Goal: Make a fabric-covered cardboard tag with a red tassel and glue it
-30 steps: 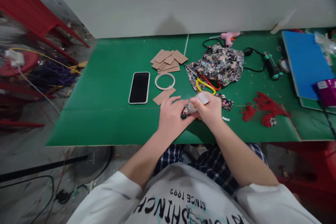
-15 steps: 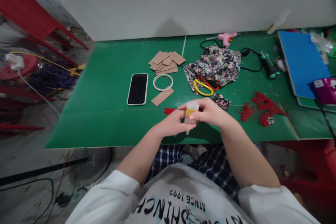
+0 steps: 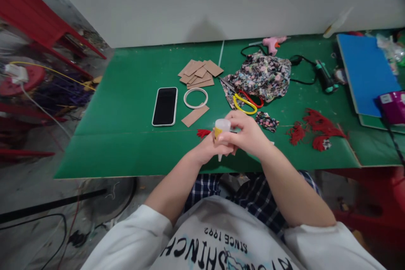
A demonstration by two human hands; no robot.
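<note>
A small white glue bottle (image 3: 223, 125) with a yellow label is tipped upside down, its nozzle pointing down. The fingers of my right hand (image 3: 248, 133) are wrapped round it. Beneath and beside the bottle is my left hand (image 3: 209, 148), its fingers curled and partly covered; what they hold, if anything, is hidden. A red tassel (image 3: 203, 133) lies just beyond my left hand. Past both hands are a brown card strip (image 3: 195, 116), a white ring (image 3: 195, 98) and scissors (image 3: 245, 104) with yellow and red handles. A small floral fabric scrap (image 3: 267, 121) rests near my right hand.
On the green table (image 3: 126, 152) are a phone (image 3: 165, 106), brown card pieces (image 3: 200, 73), floral cloth (image 3: 265, 76), a pink glue gun (image 3: 271, 45), red tassels (image 3: 322, 126), a black-and-green tool (image 3: 325, 76) and a blue board (image 3: 367, 74). A white wall panel stands behind.
My right hand and the glue bottle have shifted slightly left and up. My left hand has turned further beneath the bottle, so more of its fingers are covered.
</note>
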